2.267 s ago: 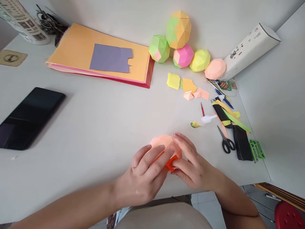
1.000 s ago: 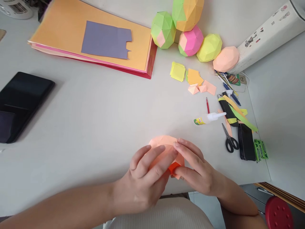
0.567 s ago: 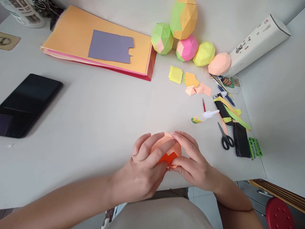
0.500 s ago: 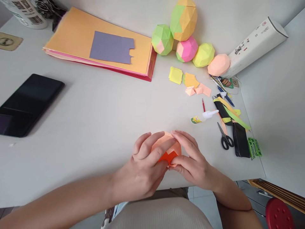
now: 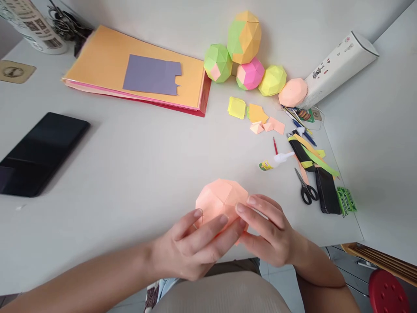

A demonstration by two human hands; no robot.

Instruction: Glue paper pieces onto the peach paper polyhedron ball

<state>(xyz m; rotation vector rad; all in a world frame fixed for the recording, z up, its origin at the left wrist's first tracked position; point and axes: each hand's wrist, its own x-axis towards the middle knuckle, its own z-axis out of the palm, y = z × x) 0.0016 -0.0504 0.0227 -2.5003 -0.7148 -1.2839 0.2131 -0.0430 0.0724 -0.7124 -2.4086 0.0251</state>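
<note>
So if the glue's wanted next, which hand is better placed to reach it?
Probably the right hand: the glue lies ahead of it, nearer than to the left hand. Both hands are on the paper ball, though.

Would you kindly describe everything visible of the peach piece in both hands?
The peach piece looks like paper: a rounded, faceted form with flat faces and creased seams. The left hand and right hand hold it by the near edge of the desk, partly hiding it. Desk contact is unclear.

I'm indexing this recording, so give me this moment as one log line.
left hand: holding peach faceted paper ball | right hand: holding same ball | right of ball: glue bottle, black-handled scissors
</note>
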